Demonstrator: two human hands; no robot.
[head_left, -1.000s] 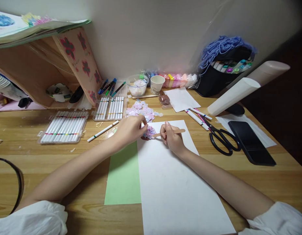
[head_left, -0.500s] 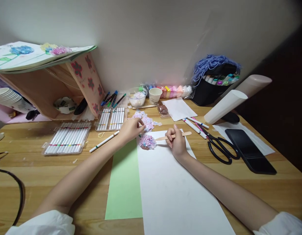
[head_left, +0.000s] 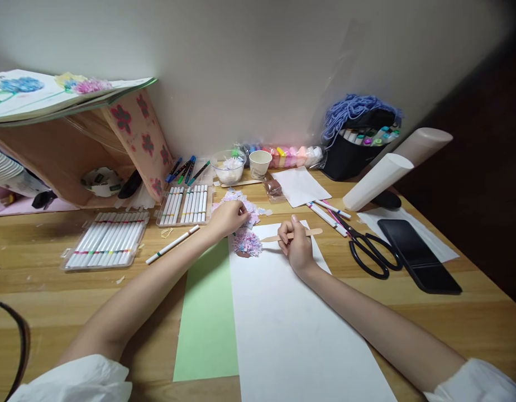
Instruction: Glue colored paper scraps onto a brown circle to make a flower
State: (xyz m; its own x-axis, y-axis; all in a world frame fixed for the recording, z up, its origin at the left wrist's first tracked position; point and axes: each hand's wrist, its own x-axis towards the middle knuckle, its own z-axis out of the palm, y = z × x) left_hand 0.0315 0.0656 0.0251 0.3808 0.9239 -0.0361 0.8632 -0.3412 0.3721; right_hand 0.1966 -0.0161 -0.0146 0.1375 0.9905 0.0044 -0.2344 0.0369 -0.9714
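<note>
My right hand (head_left: 299,245) is closed round a flat wooden craft stick (head_left: 314,231), whose narrow tip points left at a cluster of pink and purple paper bits (head_left: 247,242). That cluster sits on brown material at the upper left of a white paper sheet (head_left: 300,318). Over the near edge of a loose pile of pale pink and lilac paper scraps (head_left: 253,211), my left hand (head_left: 228,219) has its fingers pinched together. What they hold, if anything, is hidden. A light green sheet (head_left: 208,318) lies partly under the white one.
Left of my arm lie a marker (head_left: 172,244) and two marker cases (head_left: 105,241). Behind the scraps stand a clear bowl (head_left: 229,170) and a paper cup (head_left: 260,164). To the right are black-handled scissors (head_left: 373,251), a phone (head_left: 419,257) and a white tube (head_left: 377,181).
The whole view has shifted slightly, so things appear a little further left. My left hand stays pinched by the scraps, and my right hand keeps the craft stick near the cluster.
</note>
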